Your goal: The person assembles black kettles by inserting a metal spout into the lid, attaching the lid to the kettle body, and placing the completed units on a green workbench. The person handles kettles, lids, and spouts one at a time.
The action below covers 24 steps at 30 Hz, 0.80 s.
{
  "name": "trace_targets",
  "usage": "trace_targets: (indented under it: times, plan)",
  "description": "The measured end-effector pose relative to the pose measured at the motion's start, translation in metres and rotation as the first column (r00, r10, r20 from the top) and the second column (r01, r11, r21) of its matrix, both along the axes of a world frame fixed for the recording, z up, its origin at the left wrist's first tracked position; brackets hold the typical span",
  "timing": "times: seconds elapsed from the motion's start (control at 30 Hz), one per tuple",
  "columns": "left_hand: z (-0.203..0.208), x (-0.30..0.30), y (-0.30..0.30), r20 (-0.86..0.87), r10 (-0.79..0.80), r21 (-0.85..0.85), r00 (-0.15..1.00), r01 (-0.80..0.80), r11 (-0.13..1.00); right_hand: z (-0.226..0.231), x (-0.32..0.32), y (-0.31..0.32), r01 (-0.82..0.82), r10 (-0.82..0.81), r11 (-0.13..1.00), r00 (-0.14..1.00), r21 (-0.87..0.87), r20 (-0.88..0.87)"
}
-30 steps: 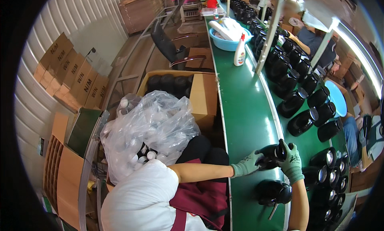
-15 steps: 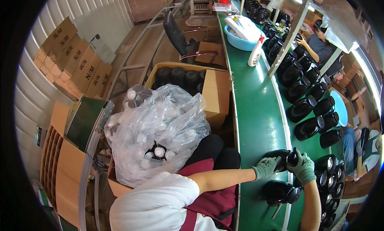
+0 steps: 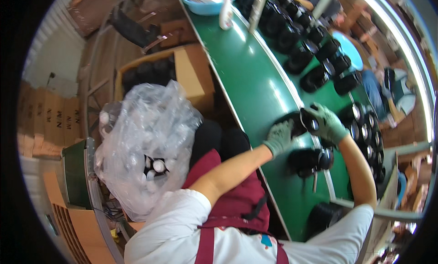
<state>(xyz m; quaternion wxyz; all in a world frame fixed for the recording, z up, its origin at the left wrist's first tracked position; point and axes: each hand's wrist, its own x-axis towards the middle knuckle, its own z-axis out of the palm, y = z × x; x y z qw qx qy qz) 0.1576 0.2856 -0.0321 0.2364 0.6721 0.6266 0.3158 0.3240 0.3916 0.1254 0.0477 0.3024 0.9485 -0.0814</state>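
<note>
- A long white light strip (image 3: 404, 51) glares, blown out, at two o'clock.
- Its streaky reflections whiten the green tabletop (image 3: 248, 88), and small highlights dot the glossy black vessels (image 3: 315, 77).
- The clear plastic bag (image 3: 137, 127) at nine o'clock catches a softer sheen.
- Inside the open carton (image 3: 191, 74) at ten o'clock, shadow swallows detail.
- Blur smears the stacked boxes (image 3: 52, 122) at nine o'clock and the chair (image 3: 130, 29) at eleven.
- Fisheye distortion bends straight edges; black vignetting fills the corners.
</note>
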Motion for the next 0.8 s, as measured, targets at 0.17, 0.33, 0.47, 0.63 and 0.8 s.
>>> trace_targets:
  times: [0.17, 0.33, 0.47, 0.63, 0.8]
  plan:
    - [0.006, -0.008, -0.004, 0.02, 0.003, -0.102, 1.0, -0.001, 0.995, 0.009, -0.033, -0.011, 0.006, -0.025, 0.997, 0.965, 0.073, 0.261]
    - [0.01, -0.012, -0.004, 0.028, -0.038, -0.121, 0.999, 0.041, 0.992, 0.021, -0.047, -0.008, 0.129, -0.105, 0.99, 0.936, -0.051, 0.336]
    - [0.017, -0.01, -0.005, 0.04, -0.021, -0.111, 0.999, 0.025, 0.993, 0.023, -0.043, -0.006, 0.057, -0.046, 0.998, 0.94, -0.022, 0.339]
    - [0.01, -0.01, -0.002, 0.033, -0.018, -0.09, 0.999, 0.021, 0.996, 0.01, -0.029, -0.005, -0.166, 0.119, 0.982, 0.913, 0.088, 0.39]
    - [0.007, -0.011, -0.001, 0.039, -0.036, -0.134, 0.999, 0.041, 0.99, 0.017, -0.044, -0.007, 0.021, -0.024, 1.0, 0.959, 0.013, 0.284]
